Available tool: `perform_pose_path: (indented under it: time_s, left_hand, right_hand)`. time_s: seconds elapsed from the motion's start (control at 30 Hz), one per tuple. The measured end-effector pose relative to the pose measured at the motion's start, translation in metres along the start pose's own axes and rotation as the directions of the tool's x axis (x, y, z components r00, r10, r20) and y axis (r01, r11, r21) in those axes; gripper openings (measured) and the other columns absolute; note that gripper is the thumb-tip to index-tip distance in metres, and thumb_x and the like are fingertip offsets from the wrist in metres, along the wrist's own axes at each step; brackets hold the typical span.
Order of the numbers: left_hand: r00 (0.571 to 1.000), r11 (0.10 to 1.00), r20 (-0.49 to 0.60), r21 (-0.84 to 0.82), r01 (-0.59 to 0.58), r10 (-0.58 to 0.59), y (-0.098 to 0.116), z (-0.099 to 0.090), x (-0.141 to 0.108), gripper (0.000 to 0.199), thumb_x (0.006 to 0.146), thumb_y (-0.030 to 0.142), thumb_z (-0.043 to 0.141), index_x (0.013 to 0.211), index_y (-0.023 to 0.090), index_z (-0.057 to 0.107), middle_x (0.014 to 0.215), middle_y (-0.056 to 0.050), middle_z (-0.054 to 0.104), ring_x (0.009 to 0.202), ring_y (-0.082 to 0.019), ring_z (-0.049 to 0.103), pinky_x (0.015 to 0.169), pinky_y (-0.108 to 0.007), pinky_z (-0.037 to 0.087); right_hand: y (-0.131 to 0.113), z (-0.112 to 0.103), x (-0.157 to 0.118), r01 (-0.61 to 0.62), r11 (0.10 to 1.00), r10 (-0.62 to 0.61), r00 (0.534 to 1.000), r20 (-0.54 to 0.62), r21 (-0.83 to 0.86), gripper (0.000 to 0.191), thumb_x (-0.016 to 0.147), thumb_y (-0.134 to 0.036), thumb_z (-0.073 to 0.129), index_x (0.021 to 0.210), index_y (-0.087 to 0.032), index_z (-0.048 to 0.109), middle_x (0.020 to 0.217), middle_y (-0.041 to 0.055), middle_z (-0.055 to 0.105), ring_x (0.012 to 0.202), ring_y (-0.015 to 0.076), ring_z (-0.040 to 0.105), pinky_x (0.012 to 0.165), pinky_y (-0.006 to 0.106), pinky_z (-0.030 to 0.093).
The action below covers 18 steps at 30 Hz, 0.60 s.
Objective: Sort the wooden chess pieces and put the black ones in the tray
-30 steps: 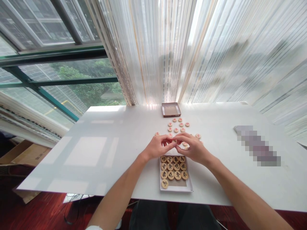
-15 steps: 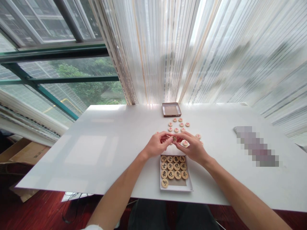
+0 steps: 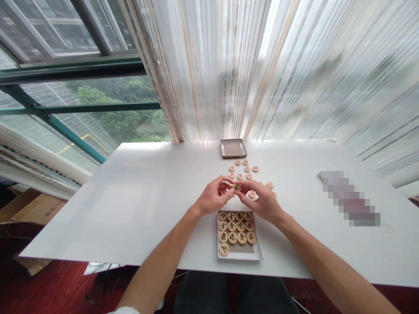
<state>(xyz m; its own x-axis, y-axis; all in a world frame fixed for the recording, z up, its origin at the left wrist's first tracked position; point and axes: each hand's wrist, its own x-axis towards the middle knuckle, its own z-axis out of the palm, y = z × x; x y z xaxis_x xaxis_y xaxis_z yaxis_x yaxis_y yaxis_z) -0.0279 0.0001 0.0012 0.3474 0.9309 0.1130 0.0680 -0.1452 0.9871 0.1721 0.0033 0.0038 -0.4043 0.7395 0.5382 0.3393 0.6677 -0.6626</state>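
Observation:
Between the fingertips of my left hand [image 3: 214,195] and my right hand [image 3: 263,198] is a round wooden Chinese chess piece [image 3: 236,187] with a black character facing me. Both hands pinch it above the table, just beyond the shallow white box [image 3: 258,248]. Inside that box, rows of black-character pieces [image 3: 232,237] lie face up, with a single piece [image 3: 224,249] at the left of the nearest row. Red-character pieces [image 3: 240,176] lie loose on the table behind my hands, which partly hide some of them.
A shallow box or lid [image 3: 233,148] with a brown rim stands at the table's far edge. To the right lies a blurred-out object [image 3: 350,198]. The white table [image 3: 131,205] reaches to the curtain [image 3: 216,87] and window. A cardboard box [image 3: 37,209] is at the left.
The held chess piece has turned so that its character faces me more squarely. Both hands stay in nearly the same place, and the view has shifted slightly.

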Motion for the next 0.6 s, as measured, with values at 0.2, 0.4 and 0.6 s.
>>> perform_pose_path:
  time_s: [0.2, 0.4, 0.6]
  left_hand:
    - [0.999, 0.999, -0.023, 0.04, -0.025, 0.026, 0.0024, -0.0001, -0.0005, 0.033, 0.09, 0.04, 0.064, 0.113, 0.018, 0.057, 0.095, -0.008, 0.069, 0.073, -0.012, 0.065, 0.059, -0.021, 0.048]
    - [0.997, 0.986, -0.051, 0.157, -0.056, 0.064, 0.0022, 0.0, 0.0, 0.032, 0.089, 0.042, 0.065, 0.112, 0.019, 0.06, 0.092, -0.006, 0.071, 0.068, -0.011, 0.065, 0.058, -0.021, 0.047]
    - [0.988, 0.968, -0.104, 0.237, -0.087, 0.114, 0.0025, 0.0025, 0.0001, 0.027, 0.089, 0.041, 0.065, 0.103, 0.019, 0.063, 0.081, -0.004, 0.072, 0.068, -0.012, 0.065, 0.059, -0.021, 0.045]
  right_hand:
    - [-0.0036, -0.0011, 0.0, -0.02, 0.999, 0.019, 1.0, 0.014, 0.035, 0.026, 0.096, -0.025, 0.056, 0.121, -0.026, 0.063, 0.097, 0.0053, 0.072, 0.084, 0.0203, 0.069, 0.079, 0.038, 0.059]
    - [-0.0018, 0.0006, -0.0012, -0.034, 0.999, 0.033, 0.999, 0.005, 0.041, 0.025, 0.093, -0.022, 0.06, 0.118, -0.025, 0.062, 0.097, 0.005, 0.071, 0.082, 0.0187, 0.068, 0.076, 0.036, 0.059]
    - [-0.001, 0.0024, -0.0015, -0.023, 0.998, 0.021, 0.999, 0.028, 0.053, 0.02, 0.092, -0.022, 0.062, 0.111, -0.023, 0.06, 0.094, 0.0042, 0.07, 0.08, 0.0175, 0.067, 0.075, 0.035, 0.059]
